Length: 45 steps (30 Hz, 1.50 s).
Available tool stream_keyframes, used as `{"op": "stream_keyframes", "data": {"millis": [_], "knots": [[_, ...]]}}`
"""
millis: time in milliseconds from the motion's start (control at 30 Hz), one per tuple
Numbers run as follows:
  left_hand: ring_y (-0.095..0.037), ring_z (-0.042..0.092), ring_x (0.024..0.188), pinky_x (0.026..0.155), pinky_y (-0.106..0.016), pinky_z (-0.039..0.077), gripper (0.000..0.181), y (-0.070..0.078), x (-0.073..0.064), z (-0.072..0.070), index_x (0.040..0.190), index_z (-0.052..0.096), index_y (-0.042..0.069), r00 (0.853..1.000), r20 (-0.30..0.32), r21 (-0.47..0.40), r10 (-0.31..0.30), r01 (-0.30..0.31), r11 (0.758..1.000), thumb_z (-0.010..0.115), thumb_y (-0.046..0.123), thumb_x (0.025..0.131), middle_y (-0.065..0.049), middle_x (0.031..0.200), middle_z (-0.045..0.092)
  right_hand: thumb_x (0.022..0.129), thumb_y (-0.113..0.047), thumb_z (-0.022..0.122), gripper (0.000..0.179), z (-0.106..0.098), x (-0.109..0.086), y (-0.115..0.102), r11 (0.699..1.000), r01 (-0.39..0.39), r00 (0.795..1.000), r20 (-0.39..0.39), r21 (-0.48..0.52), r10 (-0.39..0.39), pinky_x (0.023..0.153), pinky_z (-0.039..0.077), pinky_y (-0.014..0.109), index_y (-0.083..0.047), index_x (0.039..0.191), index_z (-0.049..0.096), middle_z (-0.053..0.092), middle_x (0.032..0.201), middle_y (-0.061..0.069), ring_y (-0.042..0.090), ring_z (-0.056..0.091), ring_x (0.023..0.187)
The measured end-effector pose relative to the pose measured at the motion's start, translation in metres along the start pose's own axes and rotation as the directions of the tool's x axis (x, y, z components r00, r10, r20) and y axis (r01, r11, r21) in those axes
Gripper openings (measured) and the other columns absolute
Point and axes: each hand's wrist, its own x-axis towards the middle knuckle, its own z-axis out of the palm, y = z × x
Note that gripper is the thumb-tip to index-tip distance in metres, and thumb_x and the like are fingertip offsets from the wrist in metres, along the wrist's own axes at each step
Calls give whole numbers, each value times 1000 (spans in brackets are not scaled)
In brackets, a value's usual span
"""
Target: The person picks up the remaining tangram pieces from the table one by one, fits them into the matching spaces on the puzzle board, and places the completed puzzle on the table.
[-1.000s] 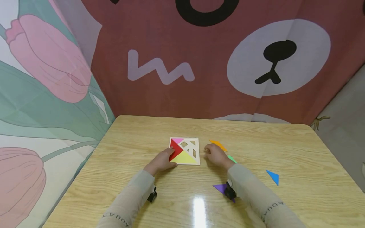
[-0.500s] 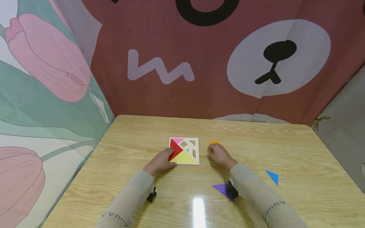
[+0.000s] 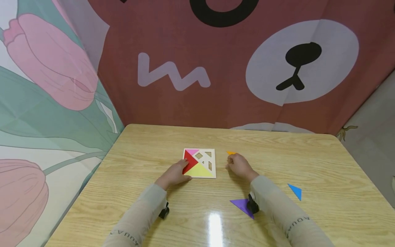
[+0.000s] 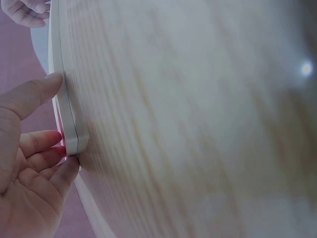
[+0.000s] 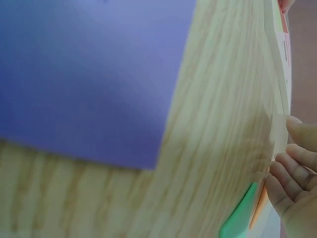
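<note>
My left hand (image 3: 174,174) holds the near-left corner of a white square tangram tray (image 3: 213,159), thumb along its near edge and fingers over the left side. Red (image 3: 189,162), yellow (image 3: 200,171) and pink (image 3: 192,151) pieces fill part of it; small cut-outs show on the right. Just right of the tray, my right hand (image 3: 240,167) hovers low with loosely bent fingers and no piece between them. It covers most of an orange piece (image 3: 230,152). A green piece (image 5: 238,215), hidden in the head view, lies by the fingers in the right wrist view.
A purple triangle (image 3: 240,206) lies on the wooden table (image 3: 148,147) under the right wrist, partly behind the wrist camera (image 3: 253,205). Further right is a blue triangle (image 3: 295,192). A printed curtain (image 3: 172,109) hangs behind the table's far edge.
My right hand has shifted right, away from the tray and over the orange piece, covering more of it and hiding the green one in the head view. The left hand has stayed put.
</note>
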Motion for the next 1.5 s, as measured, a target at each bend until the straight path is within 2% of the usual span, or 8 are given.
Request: {"op": "stream_keyframes", "data": {"millis": [67, 133, 400, 567, 733, 1167, 1500], "knots": [[-28, 28, 123, 98, -37, 26, 67, 0, 0, 0, 128, 38, -2, 1000, 2, 3, -8, 8, 1000, 66, 29, 76, -14, 135, 31, 75, -8, 65, 32, 0, 1, 1, 1000, -17, 1000, -16, -5, 17, 72, 45, 37, 11, 99, 57, 55, 82, 12, 23, 52, 77], [-27, 28, 123, 98, -36, 26, 67, 0, 1, 0, 129, 38, -1, 1000, 4, 6, -16, 16, 1000, 66, 30, 76, -13, 135, 31, 76, -9, 65, 36, -1, 1, 1, 999, -33, 999, -23, -4, 33, 72, 45, 38, 12, 103, 55, 55, 85, 14, 25, 53, 79], [-28, 29, 122, 98, -37, 27, 67, -2, 1, -1, 128, 38, -1, 1000, 1, 17, -8, 8, 1000, 66, 30, 75, -14, 134, 33, 76, -11, 65, 33, -3, 4, 2, 998, -64, 997, -48, -26, 62, 67, 45, 37, 10, 101, 56, 52, 81, 12, 23, 50, 73], [-28, 28, 122, 98, -36, 27, 67, -3, 1, 0, 128, 38, -1, 1000, 3, 16, -6, 6, 1000, 66, 30, 75, -14, 134, 33, 77, -11, 64, 38, -3, 5, 5, 996, -87, 996, -31, -24, 86, 71, 44, 38, 10, 106, 53, 53, 87, 15, 26, 51, 79], [-28, 28, 122, 98, -37, 27, 67, -3, 0, 0, 128, 38, -1, 1000, 6, 9, -4, 4, 1000, 66, 30, 75, -14, 134, 33, 77, -9, 64, 41, -6, 5, 8, 995, -100, 994, -48, -9, 100, 77, 43, 41, 12, 109, 51, 53, 96, 21, 32, 51, 87], [-27, 29, 122, 98, -36, 27, 67, -4, 0, 0, 128, 38, 0, 1000, 12, 0, -16, 16, 1000, 66, 30, 75, -13, 134, 33, 76, -10, 64, 42, -9, 5, 13, 991, -131, 990, -57, -35, 128, 84, 37, 45, 12, 109, 51, 50, 101, 25, 40, 42, 98], [-28, 29, 122, 98, -37, 27, 67, -3, 2, -1, 129, 38, 0, 1000, 7, -7, -24, 24, 1000, 66, 30, 75, -13, 134, 32, 78, -12, 63, 37, -9, 7, 17, 982, -173, 984, -62, -78, 168, 78, 39, 44, 11, 104, 52, 48, 97, 25, 39, 42, 94]]}}
